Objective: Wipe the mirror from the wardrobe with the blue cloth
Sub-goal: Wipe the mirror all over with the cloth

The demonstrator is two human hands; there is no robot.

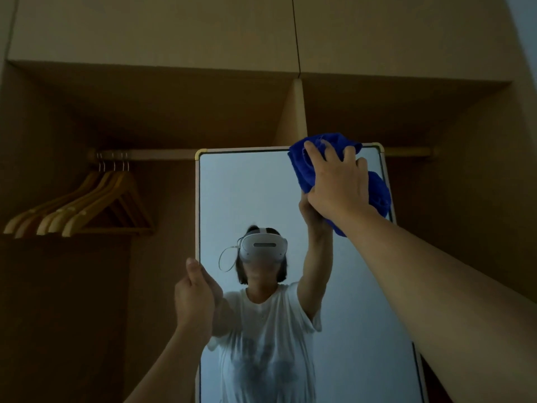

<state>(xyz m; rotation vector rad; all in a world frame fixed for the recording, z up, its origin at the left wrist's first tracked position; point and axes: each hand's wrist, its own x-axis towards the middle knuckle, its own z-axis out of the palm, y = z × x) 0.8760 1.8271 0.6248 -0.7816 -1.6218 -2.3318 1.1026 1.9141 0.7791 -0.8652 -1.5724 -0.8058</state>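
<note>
A tall mirror [247, 193] with a pale frame and gold corners stands upright inside the open wardrobe. My right hand [337, 181] presses a bunched blue cloth [305, 167] against the glass at the mirror's top right corner. My left hand [193, 298] grips the mirror's left edge about halfway down, thumb on the front. The glass reflects a person in a white shirt wearing a headset, with arms raised.
Several wooden hangers [84, 205] hang from the rail [151, 155] at the left. A vertical divider [293, 112] splits the wardrobe above the mirror. Closed upper doors [174, 27] sit overhead. The wardrobe interior is dark.
</note>
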